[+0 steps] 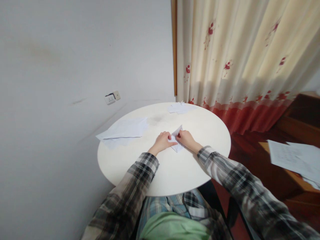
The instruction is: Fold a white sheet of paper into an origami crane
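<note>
A small folded sheet of white paper [177,147] lies near the middle of the round white table [165,173], with one pointed flap standing up at its far side. My left hand [162,141] holds its left side, thumb pressed on the paper and fingers curled. From the right, my right hand [185,137] pinches the paper by the raised flap, its fingers bent and closed. Part of the paper is hidden beneath both hands.
A stack of white paper sheets [125,129] overlaps the table's left edge. Several folded paper pieces [180,107] sit at the far edge. A wall with a socket [110,99] borders the left, a curtain [225,50] the back right. Papers [292,158] rest on wooden furniture at right.
</note>
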{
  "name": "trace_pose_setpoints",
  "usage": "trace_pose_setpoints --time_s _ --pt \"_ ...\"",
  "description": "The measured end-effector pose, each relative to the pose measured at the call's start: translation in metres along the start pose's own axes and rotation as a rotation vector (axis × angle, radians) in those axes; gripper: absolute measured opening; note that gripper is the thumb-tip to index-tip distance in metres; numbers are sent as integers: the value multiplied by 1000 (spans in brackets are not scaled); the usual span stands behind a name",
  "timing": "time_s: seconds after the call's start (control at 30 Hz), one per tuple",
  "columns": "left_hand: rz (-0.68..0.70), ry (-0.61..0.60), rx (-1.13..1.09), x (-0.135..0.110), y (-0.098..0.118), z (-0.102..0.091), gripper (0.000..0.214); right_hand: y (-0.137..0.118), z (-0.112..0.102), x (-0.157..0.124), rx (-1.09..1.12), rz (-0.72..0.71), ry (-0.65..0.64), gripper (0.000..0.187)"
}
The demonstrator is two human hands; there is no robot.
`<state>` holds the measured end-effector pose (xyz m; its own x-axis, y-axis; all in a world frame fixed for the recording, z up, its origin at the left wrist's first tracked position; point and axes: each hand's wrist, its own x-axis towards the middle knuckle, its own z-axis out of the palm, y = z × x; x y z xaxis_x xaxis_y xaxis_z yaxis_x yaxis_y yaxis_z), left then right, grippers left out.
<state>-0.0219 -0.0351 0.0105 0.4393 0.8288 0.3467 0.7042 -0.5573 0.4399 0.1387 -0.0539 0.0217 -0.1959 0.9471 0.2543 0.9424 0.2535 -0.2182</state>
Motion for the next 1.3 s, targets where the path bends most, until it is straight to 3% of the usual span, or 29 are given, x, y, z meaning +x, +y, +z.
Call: trace_pose_setpoints --time_s 0.1,0.23,0.53,0.63,0.77,0.97,1.3 --pt "-77 87 39 0 -3 2 63 0 0 0 7 2 4 25" --pt "-81 39 -85 1 -5 5 87 0 0 1 3 12 2 25" --pt "25 10 -305 6 -14 7 24 -2 -5 -2 51 -73 -1 23" --pt "48 -6 -407 7 -14 4 20 -2 -6 -4 66 -110 -7 21" --pt "-29 -3 -494 8 -17 2 11 -2 -5 -5 65 -123 21 21" --pt "-90 46 -460 9 -20 2 11 -1 -4 -6 30 -106 34 20" --pt "-28 44 -402 8 -23 3 9 2 -5 -6 28 -108 26 20"
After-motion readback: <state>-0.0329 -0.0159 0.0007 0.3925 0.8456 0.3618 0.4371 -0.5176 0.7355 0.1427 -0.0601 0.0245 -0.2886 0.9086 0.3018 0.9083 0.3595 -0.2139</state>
